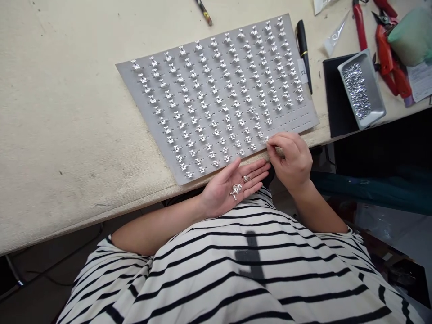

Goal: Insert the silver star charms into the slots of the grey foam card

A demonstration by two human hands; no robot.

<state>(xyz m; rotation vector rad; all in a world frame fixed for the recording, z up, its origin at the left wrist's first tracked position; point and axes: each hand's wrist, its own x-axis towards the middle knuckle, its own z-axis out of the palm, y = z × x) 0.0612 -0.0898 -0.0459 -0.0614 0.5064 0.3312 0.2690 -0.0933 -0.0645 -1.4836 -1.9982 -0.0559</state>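
- Fingers of the right hand are pinched narrow on a small silver ring, held at the lower edge of the slotted grey card
- Two silver rings are cradled on the open, upturned left hand
- The card is laid on a cream padded worktop, beside a slim black pen

A small white paper label at the right edge of the grey board shows what looks like 132, turned sideways. The printed sheet at the upper right has lines too small to read.
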